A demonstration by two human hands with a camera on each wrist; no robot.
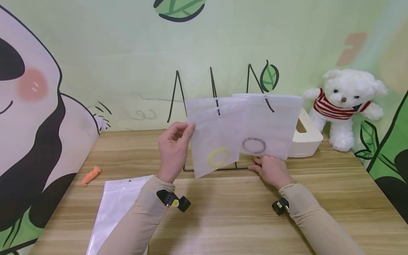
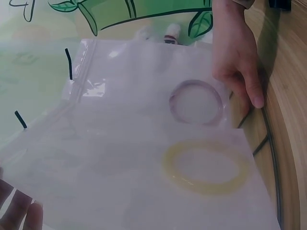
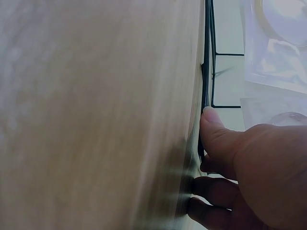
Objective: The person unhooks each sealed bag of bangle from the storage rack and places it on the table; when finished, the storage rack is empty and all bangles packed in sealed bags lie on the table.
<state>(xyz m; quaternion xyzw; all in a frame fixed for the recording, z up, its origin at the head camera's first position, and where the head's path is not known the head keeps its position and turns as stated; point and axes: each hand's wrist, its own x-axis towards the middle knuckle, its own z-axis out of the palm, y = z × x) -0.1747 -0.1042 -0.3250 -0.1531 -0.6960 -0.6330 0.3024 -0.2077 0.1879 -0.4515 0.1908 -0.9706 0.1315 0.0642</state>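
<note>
The left hand (image 1: 173, 150) pinches the near-side edge of a translucent bag (image 1: 207, 131) between thumb and curled fingers, and the yellow ring (image 2: 206, 188) sealed inside sits low in it, off beyond the fingertips. That bag's top meets the middle prong (image 1: 213, 82) of a black wire rack (image 1: 220, 169), above and beyond the thumb; the edge grip probably keeps the limp sheet spread and steers its header. A second bag (image 1: 280, 120) with a dark ring (image 2: 173, 101) hangs just above the right fingers from the neighbouring prong, its weight seemingly borne by the rack alone. The right hand (image 1: 272, 171) grips the rack's bottom wire, thumb tip on the bar and fingers bent around it, likely to stop the light frame sliding or tipping. As for pose, the left wrist is raised, its fingers upright and clear of the table (image 1: 239, 216), while the right hand reaches low and forward, knuckles up, close to the tabletop. Below the left fingers, partly under that sleeve, lies another white bag (image 1: 113, 202), flat; beyond the right fingers stands a white box (image 1: 306, 145).
</note>
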